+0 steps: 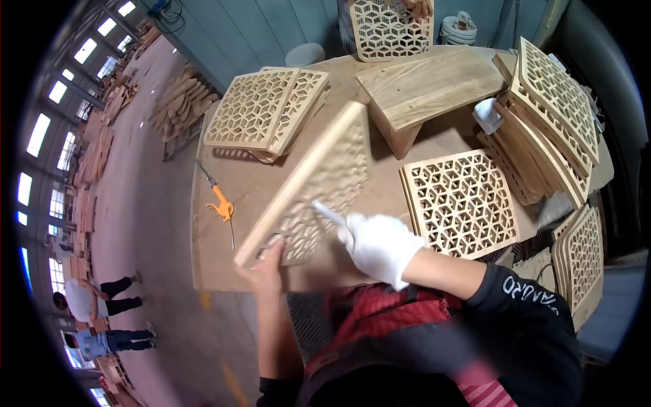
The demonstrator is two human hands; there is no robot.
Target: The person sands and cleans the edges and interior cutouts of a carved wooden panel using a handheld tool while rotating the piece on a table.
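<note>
My bare left hand (268, 266) grips the lower end of a wooden lattice panel (308, 166), which stands tilted on its edge above the table and is blurred by motion. In my white-gloved right hand (381, 248) is a thin pale stick (328, 212), its tip pointing at the panel's cut-out face. I cannot tell whether the tip touches the wood. Right of that hand lies a small stack of lattice panels (464, 203). An orange air blow gun (220, 205) rests on the table, left of the held panel.
More lattice panels (254, 108) are piled at the back left, and others (556, 102) lean at the right. A wooden bench-like block (430, 85) stands at the back. Across the table (237, 271), another person's hand (420, 7) holds a panel. Two people (91, 305) are far left.
</note>
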